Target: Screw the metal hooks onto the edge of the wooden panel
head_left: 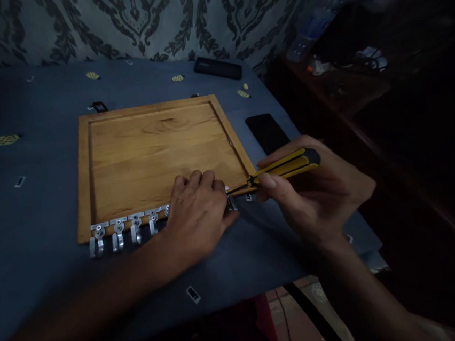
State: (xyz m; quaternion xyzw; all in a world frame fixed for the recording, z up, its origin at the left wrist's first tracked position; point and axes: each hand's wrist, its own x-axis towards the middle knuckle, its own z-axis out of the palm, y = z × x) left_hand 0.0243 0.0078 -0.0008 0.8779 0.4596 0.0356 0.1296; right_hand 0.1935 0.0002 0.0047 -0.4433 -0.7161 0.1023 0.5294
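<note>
A framed wooden board (157, 156) lies flat on the blue patterned cloth. Several silver metal hooks (136, 227) line its near edge, fixed on a metal rail with screws visible at the left ones. My left hand (199, 210) is closed over the right part of this hook rail, its fingers bent down on the board and hiding some hooks. A yellow and black screwdriver (285, 166) is gripped by my right hand (314, 199), thumb and fingers round its handle. The shaft points left, its tip beside the left fingers at a hook; the exact contact cannot be made out.
A dark phone (268, 133) lies right of the board. Behind stands a black oblong case-like object (217, 68), and a small black frame-shaped piece (99, 106) sits by the board's far edge. Right of the table, a dark wooden surface (324, 89) holds a plastic bottle (313, 31) and cables.
</note>
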